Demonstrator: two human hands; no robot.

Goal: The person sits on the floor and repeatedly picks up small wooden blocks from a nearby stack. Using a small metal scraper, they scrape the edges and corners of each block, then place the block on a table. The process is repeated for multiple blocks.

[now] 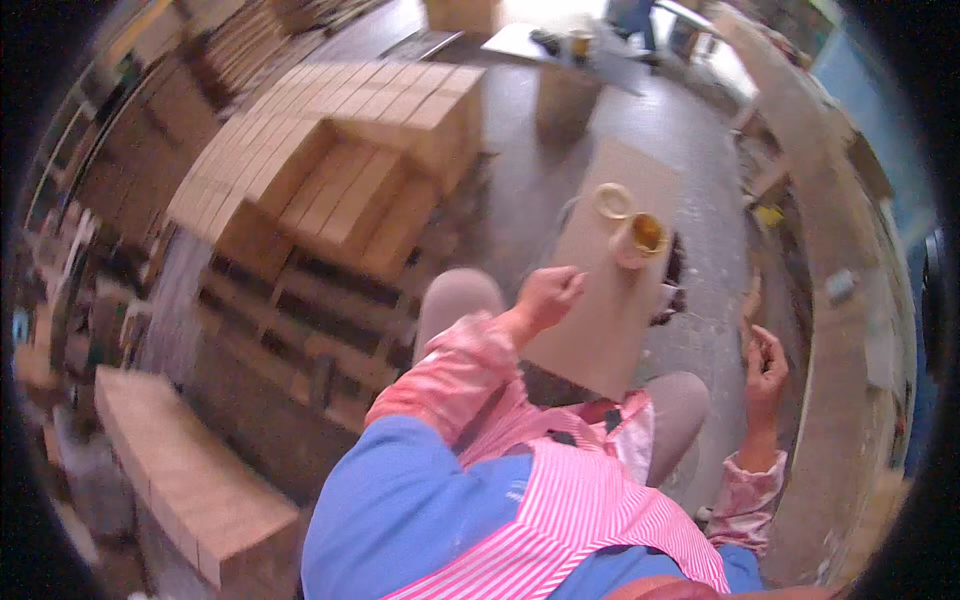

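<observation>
My left hand (547, 298) is loosely curled above the left edge of a long brown board (592, 300), between my knees. Whether anything lies within its fingers cannot be told. Farther along the board stands a pale tub (634, 255) with a yellowish inside, and beside it lies a round ring or lid (613, 201). Out to the right, past my right knee, hangs my right hand (765, 360) with bent fingers, near a slim light-brown piece (752, 300); blur hides whether they touch.
Stacked brown blocks or cartons (337, 157) rest on wooden pallets (300, 330) at the left. Another row of brown blocks (187, 472) is at the lower left. A long wooden surface (832, 322) runs along the right. A box (566, 105) stands ahead on the grey floor (697, 187).
</observation>
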